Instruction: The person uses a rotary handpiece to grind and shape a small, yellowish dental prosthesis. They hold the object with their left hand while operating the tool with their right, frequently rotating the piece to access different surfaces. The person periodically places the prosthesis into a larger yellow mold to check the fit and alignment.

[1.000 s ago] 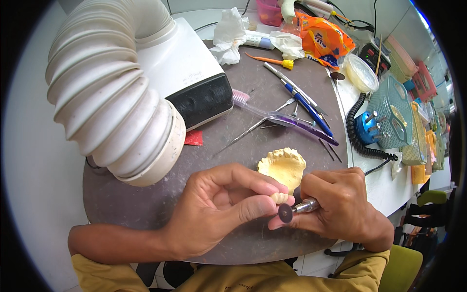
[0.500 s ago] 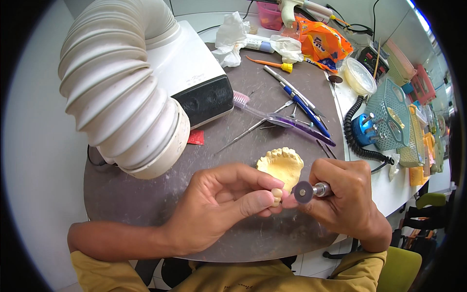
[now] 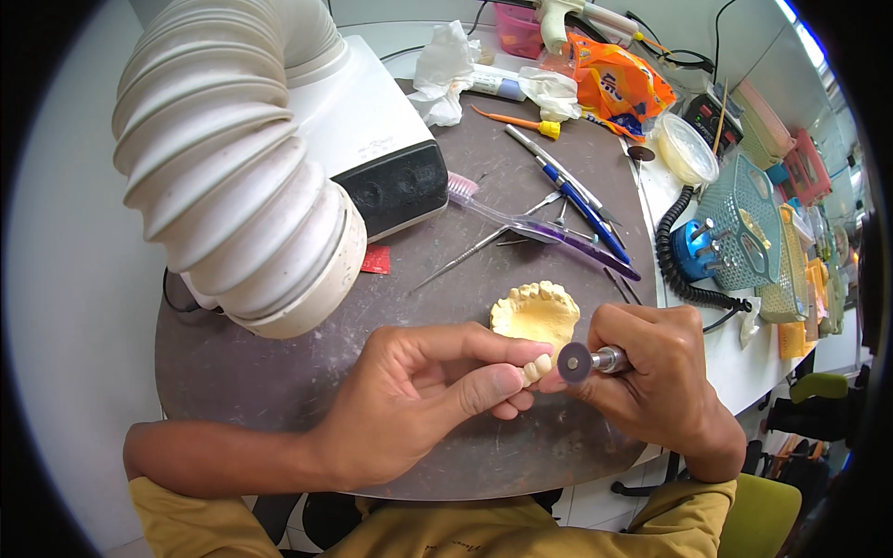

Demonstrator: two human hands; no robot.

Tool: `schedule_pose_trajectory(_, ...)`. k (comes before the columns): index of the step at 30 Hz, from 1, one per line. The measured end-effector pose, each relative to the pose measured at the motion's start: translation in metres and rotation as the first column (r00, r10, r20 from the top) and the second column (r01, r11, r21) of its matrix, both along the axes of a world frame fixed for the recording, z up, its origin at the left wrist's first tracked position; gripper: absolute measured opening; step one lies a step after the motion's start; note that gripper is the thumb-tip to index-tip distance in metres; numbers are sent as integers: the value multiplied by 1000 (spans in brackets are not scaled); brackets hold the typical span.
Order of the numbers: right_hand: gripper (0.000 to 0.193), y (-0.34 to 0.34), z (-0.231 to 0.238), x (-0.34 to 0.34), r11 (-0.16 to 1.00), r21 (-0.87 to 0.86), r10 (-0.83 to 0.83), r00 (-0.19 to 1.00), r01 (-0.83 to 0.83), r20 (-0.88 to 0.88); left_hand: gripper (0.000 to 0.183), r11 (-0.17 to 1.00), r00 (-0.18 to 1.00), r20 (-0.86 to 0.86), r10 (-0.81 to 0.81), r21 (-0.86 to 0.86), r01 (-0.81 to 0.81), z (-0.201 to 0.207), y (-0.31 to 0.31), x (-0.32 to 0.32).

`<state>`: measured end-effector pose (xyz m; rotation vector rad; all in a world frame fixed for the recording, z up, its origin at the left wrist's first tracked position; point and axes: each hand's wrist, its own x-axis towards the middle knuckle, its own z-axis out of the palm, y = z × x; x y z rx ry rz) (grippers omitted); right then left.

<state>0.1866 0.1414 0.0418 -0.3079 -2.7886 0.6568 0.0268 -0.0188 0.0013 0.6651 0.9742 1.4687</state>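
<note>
Between thumb and fingers, my left hand (image 3: 437, 395) pinches a small cream-coloured dental bridge (image 3: 535, 370) with tooth-shaped units. My right hand (image 3: 656, 372) is wrapped round a metal rotary handpiece (image 3: 610, 360), which carries a dark grinding disc (image 3: 575, 363) at its tip. The disc stands close to the bridge's right side; whether they touch I cannot tell. Just beyond both hands a yellow plaster dental model (image 3: 535, 312) lies on the grey-brown tabletop (image 3: 279, 400), its row of teeth facing away from me and its near part hidden by my fingers.
At left looms a white ribbed suction hose (image 3: 223, 158) beside a white and black box (image 3: 391, 186). A purple toothbrush (image 3: 558, 232), a blue pen (image 3: 586, 209) and thin metal tools lie beyond the model. To the right are a blue bur stand (image 3: 693, 249), coiled cord and plastic baskets (image 3: 739, 223).
My left fingers have turned the dental bridge, so more of its units show and it tilts up to the right. The handpiece and disc have shifted slightly left.
</note>
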Motion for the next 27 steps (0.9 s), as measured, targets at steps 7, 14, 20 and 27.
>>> schedule_pose_trajectory(7, 38, 1, -1, 1, 1000, -3, 0, 1000, 0, 6, 16, 999, 1000, 9, 30, -12, -30, 2, -1, 1)
schedule_pose_trajectory(14, 42, 0, 2, 0, 1000, 5, 7, 999, -7, 33, 15, 1000, 999, -38, 21, -20, -22, 3, -1, -1)
schedule_pose_trajectory(20, 44, 0, -3, -1, 1000, -1, 11, 1000, -11, -23, 13, 999, 999, -31, 29, 22, -29, 2, 0, 1)
schedule_pose_trajectory(27, 46, 1, -7, 0, 999, 33, 21, 999, -20, -28, 14, 999, 997, 63, 46, -22, -44, 2, 2, 1)
